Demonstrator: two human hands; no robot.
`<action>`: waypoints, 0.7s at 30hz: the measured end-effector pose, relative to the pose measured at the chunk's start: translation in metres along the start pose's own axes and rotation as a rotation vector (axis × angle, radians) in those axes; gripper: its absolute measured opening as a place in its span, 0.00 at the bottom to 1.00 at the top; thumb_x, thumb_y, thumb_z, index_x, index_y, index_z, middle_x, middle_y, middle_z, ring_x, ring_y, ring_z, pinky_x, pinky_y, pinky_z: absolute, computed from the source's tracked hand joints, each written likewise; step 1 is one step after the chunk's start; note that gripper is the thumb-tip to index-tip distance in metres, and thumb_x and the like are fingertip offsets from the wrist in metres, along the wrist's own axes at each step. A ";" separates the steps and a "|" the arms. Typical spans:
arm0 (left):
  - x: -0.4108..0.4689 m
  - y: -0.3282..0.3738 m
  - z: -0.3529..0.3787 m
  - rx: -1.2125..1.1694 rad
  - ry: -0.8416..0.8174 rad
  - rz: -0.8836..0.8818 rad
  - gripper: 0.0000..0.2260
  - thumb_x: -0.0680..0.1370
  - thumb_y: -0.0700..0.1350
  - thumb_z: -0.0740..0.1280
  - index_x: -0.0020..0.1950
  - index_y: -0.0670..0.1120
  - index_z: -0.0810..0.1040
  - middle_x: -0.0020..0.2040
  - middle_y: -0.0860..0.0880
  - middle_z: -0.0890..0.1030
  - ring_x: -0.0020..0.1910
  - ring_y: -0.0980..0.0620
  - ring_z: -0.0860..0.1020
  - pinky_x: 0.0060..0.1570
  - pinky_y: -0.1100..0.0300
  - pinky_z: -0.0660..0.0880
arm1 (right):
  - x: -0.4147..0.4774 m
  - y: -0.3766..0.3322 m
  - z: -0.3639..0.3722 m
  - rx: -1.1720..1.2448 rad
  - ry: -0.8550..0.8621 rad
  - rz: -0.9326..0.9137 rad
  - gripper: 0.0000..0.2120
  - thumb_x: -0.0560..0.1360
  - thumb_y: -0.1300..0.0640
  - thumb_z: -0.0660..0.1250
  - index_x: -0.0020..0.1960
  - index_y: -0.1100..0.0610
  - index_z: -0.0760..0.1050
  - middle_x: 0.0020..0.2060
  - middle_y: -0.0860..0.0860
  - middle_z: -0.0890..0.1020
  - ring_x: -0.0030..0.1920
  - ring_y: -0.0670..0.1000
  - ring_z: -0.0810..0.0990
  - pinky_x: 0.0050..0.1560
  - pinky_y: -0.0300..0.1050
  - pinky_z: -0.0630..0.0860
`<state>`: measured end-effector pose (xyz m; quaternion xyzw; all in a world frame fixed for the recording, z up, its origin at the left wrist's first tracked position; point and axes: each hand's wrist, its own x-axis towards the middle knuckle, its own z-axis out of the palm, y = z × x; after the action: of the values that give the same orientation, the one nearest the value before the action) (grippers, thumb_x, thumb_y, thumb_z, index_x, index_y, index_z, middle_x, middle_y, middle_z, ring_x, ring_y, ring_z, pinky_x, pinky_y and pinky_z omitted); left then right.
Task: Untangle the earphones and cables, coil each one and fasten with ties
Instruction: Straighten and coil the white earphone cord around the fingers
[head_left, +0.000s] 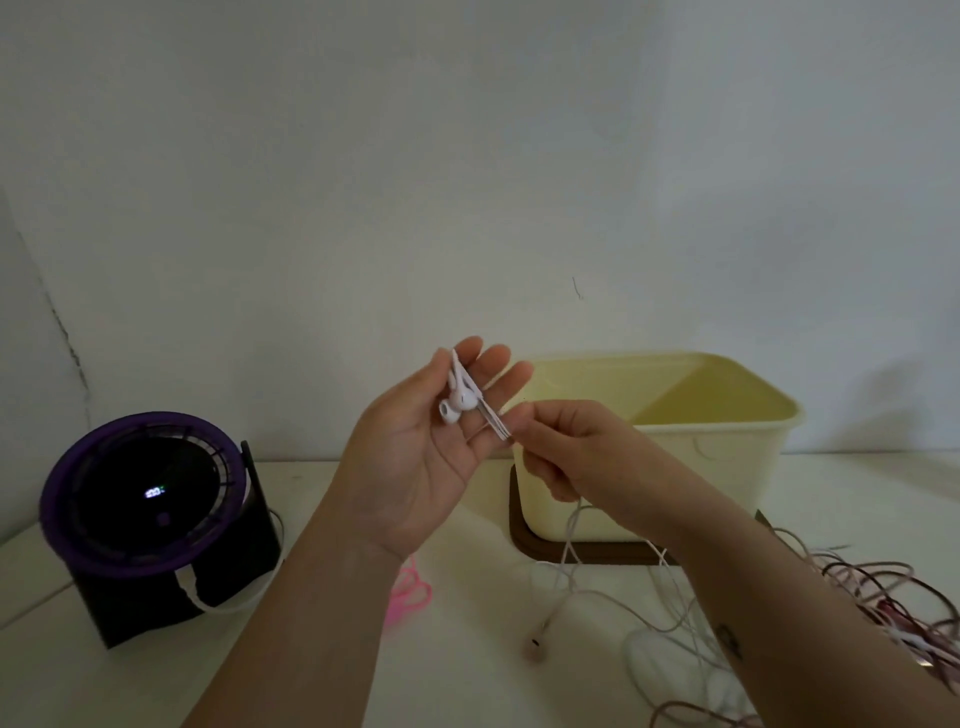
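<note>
My left hand (415, 447) is raised palm up over the table, its fingers nearly straight, with white earphones (460, 402) held against them under the thumb. Several turns of the white cord are wound around those fingers. My right hand (558, 449) pinches the cord right beside the left fingertips. From it the white cord (569, 551) hangs to the table and joins a loose white tangle (670, 639). A pink tie (410, 590) lies on the table below my left wrist.
A cream plastic bin (727, 467) stands on a dark brown tray (582, 551) behind my right hand. A purple and black desk fan (150, 525) stands at the left. A heap of dark red and pink cables (893, 597) lies at the right edge.
</note>
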<state>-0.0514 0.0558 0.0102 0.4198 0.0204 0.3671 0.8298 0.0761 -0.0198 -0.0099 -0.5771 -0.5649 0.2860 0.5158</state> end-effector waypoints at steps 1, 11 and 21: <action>0.001 0.000 -0.002 -0.004 0.012 0.020 0.12 0.80 0.45 0.54 0.50 0.42 0.76 0.43 0.46 0.85 0.47 0.47 0.84 0.51 0.50 0.79 | -0.001 -0.001 0.001 -0.079 -0.018 0.007 0.15 0.80 0.53 0.59 0.39 0.51 0.80 0.24 0.45 0.70 0.25 0.45 0.62 0.28 0.38 0.60; 0.007 -0.002 -0.020 0.441 0.128 0.266 0.12 0.82 0.42 0.54 0.49 0.44 0.76 0.42 0.50 0.85 0.50 0.52 0.83 0.57 0.56 0.74 | -0.017 -0.025 -0.005 -0.477 -0.156 0.000 0.10 0.80 0.53 0.60 0.44 0.50 0.78 0.23 0.46 0.75 0.24 0.45 0.72 0.32 0.37 0.71; 0.007 -0.012 -0.033 0.920 0.008 0.142 0.16 0.82 0.46 0.56 0.47 0.51 0.83 0.43 0.53 0.82 0.45 0.58 0.77 0.50 0.60 0.68 | -0.031 -0.053 -0.015 -0.463 -0.007 -0.173 0.15 0.77 0.46 0.57 0.43 0.48 0.81 0.27 0.52 0.70 0.31 0.55 0.71 0.40 0.54 0.75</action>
<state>-0.0501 0.0783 -0.0178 0.7430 0.1555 0.3777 0.5302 0.0643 -0.0618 0.0356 -0.6285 -0.6643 0.1058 0.3905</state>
